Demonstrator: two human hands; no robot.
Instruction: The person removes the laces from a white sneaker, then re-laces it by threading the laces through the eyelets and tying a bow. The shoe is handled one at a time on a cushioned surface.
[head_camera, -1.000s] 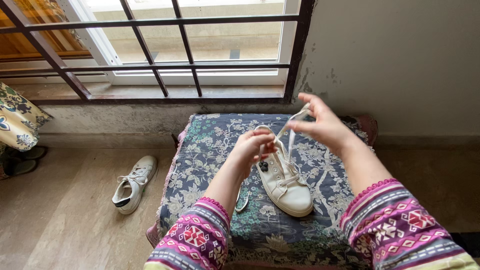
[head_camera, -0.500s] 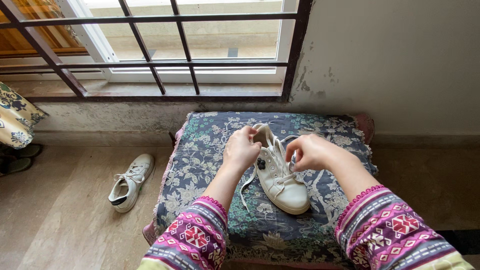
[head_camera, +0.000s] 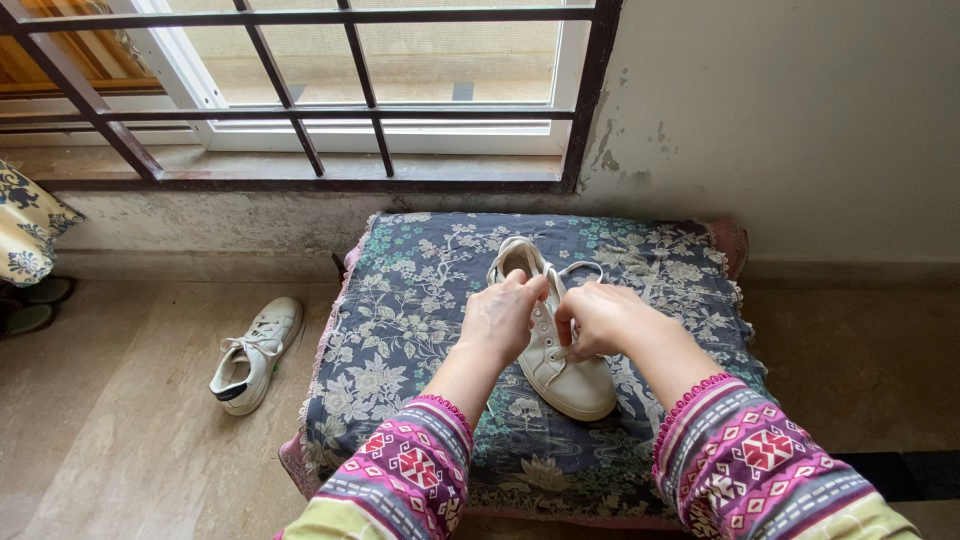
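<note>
- Head view: the white shoe (head_camera: 560, 345) lies on a flowery cushion stool (head_camera: 400, 330), right under both hands, touching them.
- Its long side runs from far to near. The toe points toward the person and a bit right; the heel points to the window (head_camera: 380, 90).
- The left hand (head_camera: 503, 317) is curled on the shoe's left side, pinching the lace (head_camera: 582, 268).
- The right hand (head_camera: 598, 318) is curled on the right side, pinching lace too. Both are equally near.
- Another white shoe (head_camera: 250, 352) lies on the floor (head_camera: 130, 440).

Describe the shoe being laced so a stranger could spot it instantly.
Under the barred window sits a cushion in blue floral cloth. The white sneaker lies on it, between both hands. Its twin, the other white sneaker, lies apart on the floor to the left, untouched.
</note>
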